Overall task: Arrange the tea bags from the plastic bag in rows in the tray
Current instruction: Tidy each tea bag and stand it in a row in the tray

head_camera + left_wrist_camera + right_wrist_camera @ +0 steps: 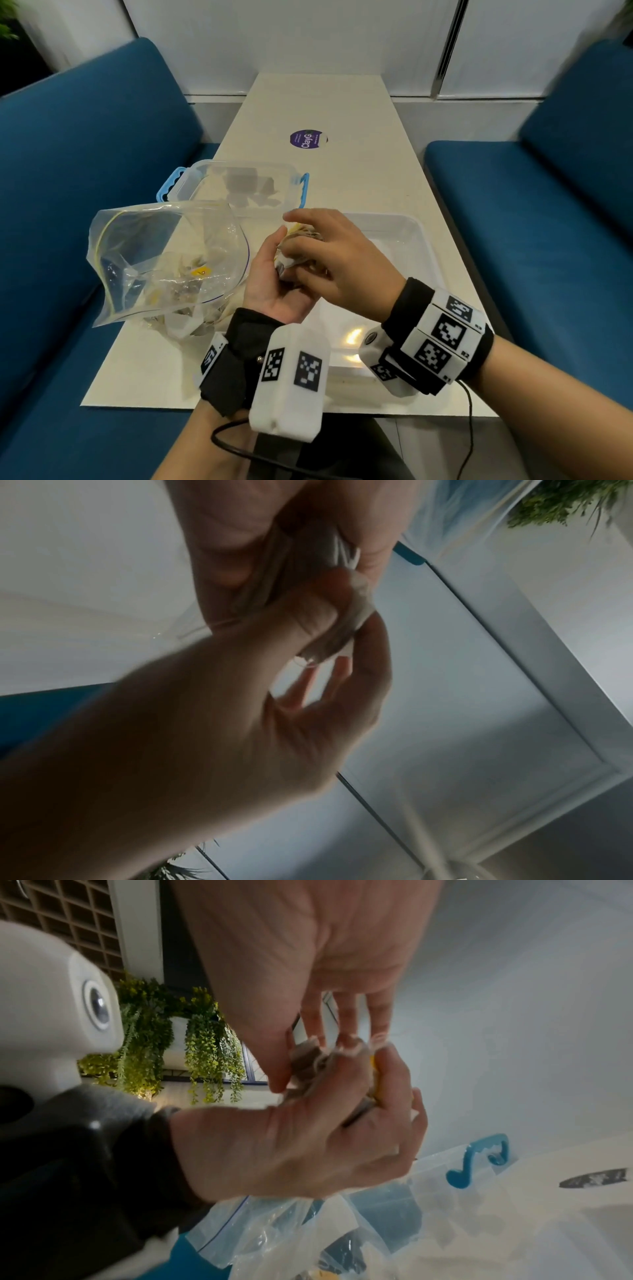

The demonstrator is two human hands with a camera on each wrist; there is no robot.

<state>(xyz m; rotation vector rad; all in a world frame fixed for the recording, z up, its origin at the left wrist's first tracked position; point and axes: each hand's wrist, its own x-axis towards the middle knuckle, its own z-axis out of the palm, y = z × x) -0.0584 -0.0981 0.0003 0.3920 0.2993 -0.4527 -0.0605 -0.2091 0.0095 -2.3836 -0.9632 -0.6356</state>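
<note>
1. While the counter (342, 102) carries everything, the white tray (421, 240) lies beneath the right hand (342, 260).
2. Left of it, the plastic bag (154, 246) lies open with tea bags inside.
3. Both hands close their grip on one clump of tea bags (294, 246), the left hand (274, 284) cupping from below, above the tray's left edge.

Tray (423, 240) floor lies bare on the right, plastic bag (161, 260) crowds the left, clear container (239, 185) blocks behind, far table (342, 102) open.
</note>
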